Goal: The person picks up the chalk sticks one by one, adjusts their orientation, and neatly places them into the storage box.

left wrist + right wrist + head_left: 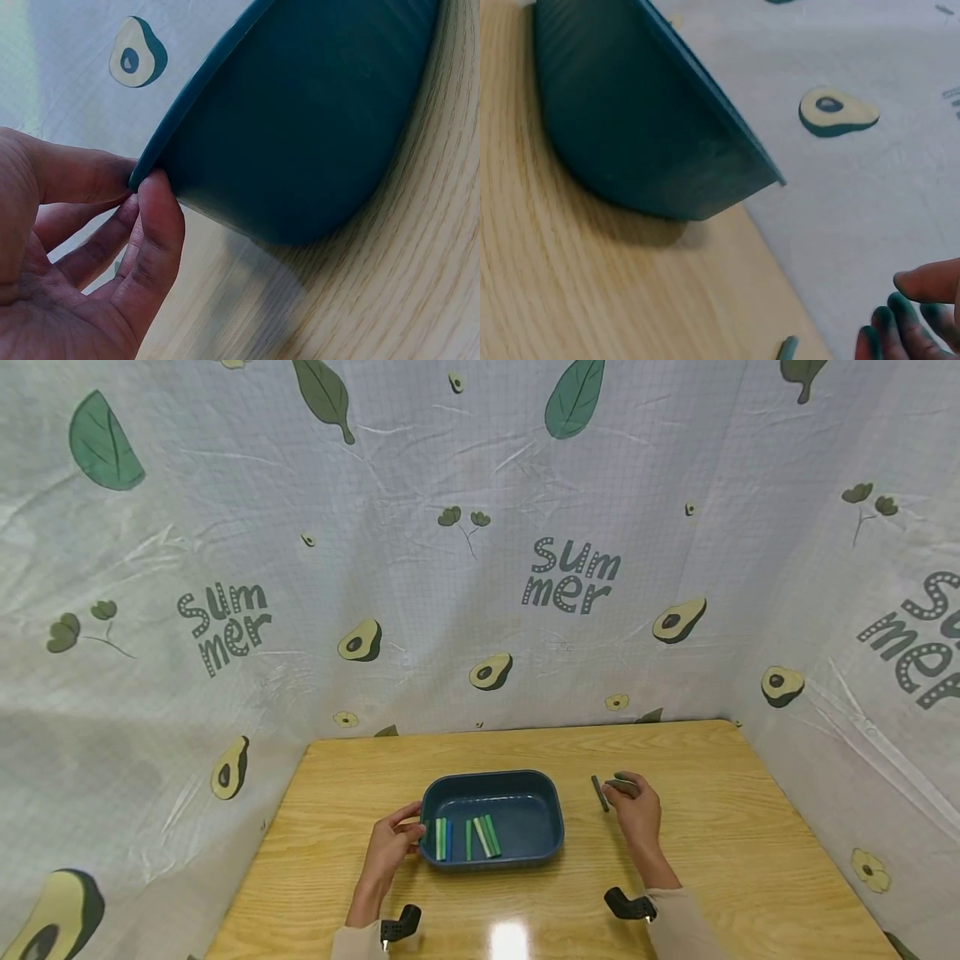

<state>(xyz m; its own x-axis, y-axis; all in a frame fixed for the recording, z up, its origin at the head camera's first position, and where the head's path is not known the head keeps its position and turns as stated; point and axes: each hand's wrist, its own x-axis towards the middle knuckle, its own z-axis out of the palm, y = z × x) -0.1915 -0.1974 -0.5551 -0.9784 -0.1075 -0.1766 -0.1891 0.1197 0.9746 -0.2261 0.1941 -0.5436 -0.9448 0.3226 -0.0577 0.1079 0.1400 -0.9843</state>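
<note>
My left hand (388, 847) pinches the left rim of a dark teal tray (528, 827) between thumb and fingers; the left wrist view shows this grip close up. Inside the tray lie several green and pale green chalk-like sticks (492, 835) and one blue stick (448, 841). To the right of the tray, a dark grey-green stick (600, 793) lies on the table. My right hand (636, 810) is just beside this stick, its thumb apart from the fingers and nothing visible between them. Dark green stains cover its fingertips (885, 319).
The tray stands on a light wooden table (345, 777). Behind and at both sides hangs a white sheet (420, 593) printed with avocados and leaves. A black wrist device (401, 924) sits on the left wrist, another (628, 906) on the right.
</note>
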